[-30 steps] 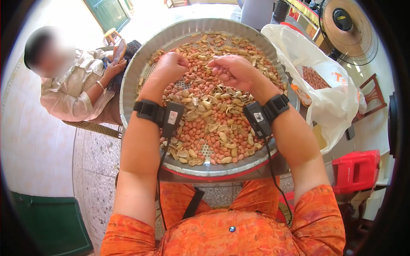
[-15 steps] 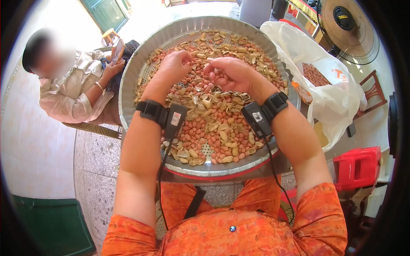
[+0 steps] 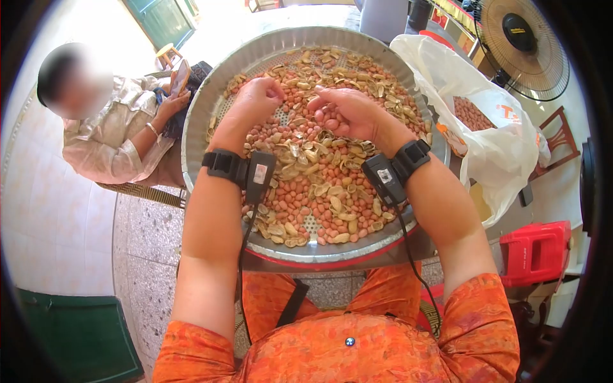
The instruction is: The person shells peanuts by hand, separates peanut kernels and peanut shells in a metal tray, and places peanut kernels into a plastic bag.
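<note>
A wide round metal tray holds red-skinned peanut kernels mixed with split shells. Over its left part is my left hand, fingers curled and pressed together; whatever they pinch is too small to make out. My right hand is cupped over the middle of the tray, around several peanut kernels, with its thumb near the index finger. A small gap separates the two hands. Black devices are strapped to both wrists.
A white plastic bag with peanuts inside lies right of the tray. Behind it stands a fan. A seated person holds a phone at the left. A red plastic stool is at the lower right.
Both hands stay over the same part of the tray, with slight finger movements. The fingers of my left hand are curled a little tighter. The view has shifted slightly.
</note>
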